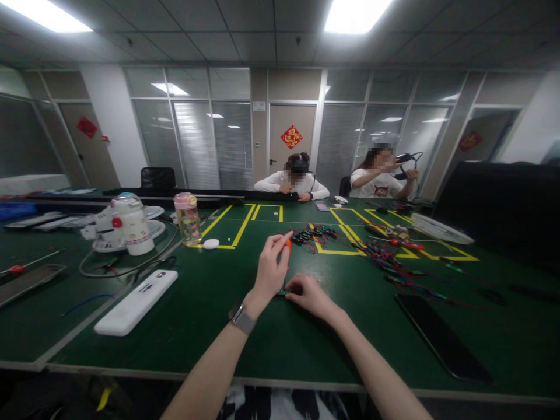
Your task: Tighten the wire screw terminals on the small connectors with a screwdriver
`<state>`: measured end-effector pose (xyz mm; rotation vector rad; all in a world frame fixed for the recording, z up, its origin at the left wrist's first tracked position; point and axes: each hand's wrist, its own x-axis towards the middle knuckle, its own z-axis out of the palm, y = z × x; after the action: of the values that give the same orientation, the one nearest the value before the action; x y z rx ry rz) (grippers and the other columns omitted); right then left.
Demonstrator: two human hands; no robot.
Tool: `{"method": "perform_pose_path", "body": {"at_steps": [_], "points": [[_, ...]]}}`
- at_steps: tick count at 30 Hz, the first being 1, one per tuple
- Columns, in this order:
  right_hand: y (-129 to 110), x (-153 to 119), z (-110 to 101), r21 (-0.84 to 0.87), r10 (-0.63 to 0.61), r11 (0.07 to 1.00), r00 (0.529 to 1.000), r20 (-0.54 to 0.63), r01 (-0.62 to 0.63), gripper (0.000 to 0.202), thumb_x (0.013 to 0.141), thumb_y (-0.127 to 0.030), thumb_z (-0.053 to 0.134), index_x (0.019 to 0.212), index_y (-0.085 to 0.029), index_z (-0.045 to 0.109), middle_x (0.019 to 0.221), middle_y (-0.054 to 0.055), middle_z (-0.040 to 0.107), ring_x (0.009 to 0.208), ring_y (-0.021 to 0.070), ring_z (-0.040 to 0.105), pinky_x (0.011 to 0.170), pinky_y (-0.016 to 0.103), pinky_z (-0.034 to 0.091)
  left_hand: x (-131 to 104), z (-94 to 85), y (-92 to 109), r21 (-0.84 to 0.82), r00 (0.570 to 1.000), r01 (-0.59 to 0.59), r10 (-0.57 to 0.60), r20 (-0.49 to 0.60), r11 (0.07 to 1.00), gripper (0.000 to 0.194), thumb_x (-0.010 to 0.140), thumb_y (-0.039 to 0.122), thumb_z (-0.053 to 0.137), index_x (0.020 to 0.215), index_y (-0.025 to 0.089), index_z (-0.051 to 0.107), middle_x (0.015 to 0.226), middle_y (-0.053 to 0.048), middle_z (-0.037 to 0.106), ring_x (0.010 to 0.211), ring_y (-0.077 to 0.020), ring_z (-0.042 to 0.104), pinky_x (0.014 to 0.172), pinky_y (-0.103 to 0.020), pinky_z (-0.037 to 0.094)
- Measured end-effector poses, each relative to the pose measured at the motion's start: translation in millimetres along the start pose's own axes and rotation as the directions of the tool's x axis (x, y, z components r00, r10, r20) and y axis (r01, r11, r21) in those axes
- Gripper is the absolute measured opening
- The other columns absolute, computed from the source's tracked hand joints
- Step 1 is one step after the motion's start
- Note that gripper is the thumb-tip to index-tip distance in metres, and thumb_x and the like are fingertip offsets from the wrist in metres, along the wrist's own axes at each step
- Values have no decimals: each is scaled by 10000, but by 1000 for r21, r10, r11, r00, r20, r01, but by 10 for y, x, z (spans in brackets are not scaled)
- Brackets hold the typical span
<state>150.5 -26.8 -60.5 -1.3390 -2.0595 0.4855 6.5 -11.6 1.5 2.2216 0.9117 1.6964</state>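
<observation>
My left hand (272, 265), with a watch on its wrist, is closed around an upright orange-handled screwdriver (287, 245); its lower part is mostly hidden behind my fingers. Just right of it and lower, my right hand (310, 294) pinches a small green circuit board (282, 293) against the table. The screwdriver's lower end is close above the board, but I cannot tell whether they touch. Beyond my hands lies a heap of small boards with red and dark wires (317, 233). More wired boards (389, 259) spread out to the right.
On the green table (210, 344) are a white phone-shaped case (137, 303), a black phone (441, 335), a pink-lidded bottle (187, 220), a white kettle-like jug (133, 227) and a white oval case (211, 244). Yellow tape marks rectangles. Two people (291, 181) sit across the table.
</observation>
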Motion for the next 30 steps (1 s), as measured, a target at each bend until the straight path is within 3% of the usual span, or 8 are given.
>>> {"method": "perform_pose_path", "body": {"at_steps": [3,10,16,19,24,30], "points": [[0,-4,-2,-3,3,1000,1000,4,-3,134,714,-115,675,837,-149,716,810,40,637,721,156,585,655,238,448,7,4,10,-32,1000,-4,4,15,999,362,950,182,377,1274,226,531,1111,-72,568,1039,-167,553,920,-312,439],[-31,-1,-22,-21,14,1000,1000,11,-14,123,719,-114,673,827,-151,719,811,41,638,725,156,586,664,242,452,1,19,-4,19,999,4,-3,-36,1000,281,875,252,568,1151,244,620,907,-20,520,812,-136,549,792,-279,472],[-49,-3,-29,-20,5,1000,1000,13,-5,101,738,-126,666,824,-153,712,805,37,632,731,157,588,664,241,451,1,-5,15,-45,999,-7,9,46,999,362,966,223,359,1287,238,528,1081,-62,573,999,-157,559,893,-302,448],[-69,-9,-40,-14,5,1000,1000,15,-5,90,751,-130,656,820,-154,709,806,40,638,735,161,592,668,245,452,6,4,-1,-58,999,-5,8,44,998,367,955,215,389,1302,227,506,1088,-69,599,995,-168,571,885,-313,457],[-68,-5,-37,-18,11,1000,1000,13,-11,106,729,-112,669,822,-147,707,804,41,642,731,161,590,668,248,450,-2,8,-13,13,1000,-4,5,-11,1000,287,896,273,536,1171,235,608,920,-31,569,834,-148,561,784,-277,470],[-37,7,-21,-8,14,1000,1000,19,-13,144,710,-87,670,838,-140,710,791,37,642,713,151,584,658,238,451,4,-6,20,-41,1000,-6,8,30,999,340,965,207,368,1243,220,562,1053,-59,592,978,-153,559,875,-289,436]]}}
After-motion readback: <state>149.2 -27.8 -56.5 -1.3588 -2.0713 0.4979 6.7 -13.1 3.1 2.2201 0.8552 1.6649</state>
